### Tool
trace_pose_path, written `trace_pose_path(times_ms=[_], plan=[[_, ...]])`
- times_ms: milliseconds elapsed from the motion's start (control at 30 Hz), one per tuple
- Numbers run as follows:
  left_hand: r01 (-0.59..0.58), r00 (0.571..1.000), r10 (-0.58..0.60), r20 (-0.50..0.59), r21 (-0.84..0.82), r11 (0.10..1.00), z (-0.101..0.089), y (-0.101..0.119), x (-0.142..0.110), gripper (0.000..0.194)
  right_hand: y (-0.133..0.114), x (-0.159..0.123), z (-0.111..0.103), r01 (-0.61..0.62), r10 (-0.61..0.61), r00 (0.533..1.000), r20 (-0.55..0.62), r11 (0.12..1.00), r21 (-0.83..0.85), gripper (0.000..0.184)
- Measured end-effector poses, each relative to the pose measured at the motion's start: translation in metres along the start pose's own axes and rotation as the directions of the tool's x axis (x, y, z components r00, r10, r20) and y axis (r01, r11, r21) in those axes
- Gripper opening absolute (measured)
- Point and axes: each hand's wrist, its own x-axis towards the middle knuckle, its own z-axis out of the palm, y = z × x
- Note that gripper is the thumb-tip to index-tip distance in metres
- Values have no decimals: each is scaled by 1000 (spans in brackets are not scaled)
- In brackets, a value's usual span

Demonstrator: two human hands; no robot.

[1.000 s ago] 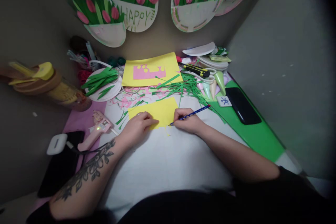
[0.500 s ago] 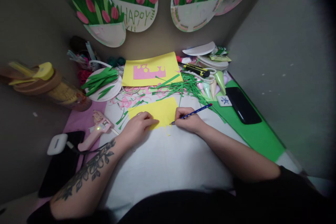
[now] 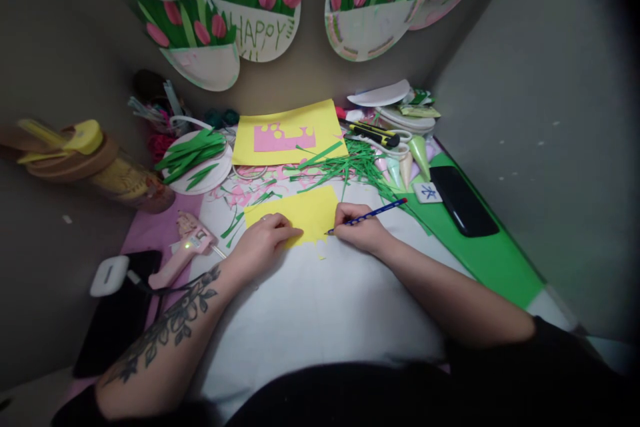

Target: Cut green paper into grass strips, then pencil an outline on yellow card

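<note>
A small sheet of yellow paper [image 3: 310, 208] lies on the white table covering, its lower edge notched near the middle. My left hand [image 3: 270, 235] rests on the sheet's lower left part, index finger stretched out toward the right and the other fingers partly curled. Pinched in my right hand [image 3: 361, 227] is a dark blue pencil [image 3: 373, 213] with a red end. Its tip is at the paper's lower right edge; whether it touches the paper is hard to tell. Just below lies a tiny yellow scrap [image 3: 322, 257].
Behind the sheet are green paper strips [image 3: 363, 160], pink scraps and a larger yellow sheet [image 3: 290, 107]. A pink glue gun [image 3: 183, 250] lies left, near a tumbler [image 3: 117, 170]. Cutter knives [image 3: 373, 133], a black phone [image 3: 463, 200] and green paper [image 3: 493, 260] are at right.
The pencil and my right hand have shifted very slightly, with the tip a little up and to the right. My left hand holds its place on the paper.
</note>
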Motion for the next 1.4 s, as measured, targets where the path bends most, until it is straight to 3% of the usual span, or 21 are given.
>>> trace_pose_path(times_ms=[1400], plan=[[4, 1000, -4, 4, 5, 1000, 1, 0, 0, 35, 0, -1, 1, 0, 0, 1000, 19, 1000, -2, 11]])
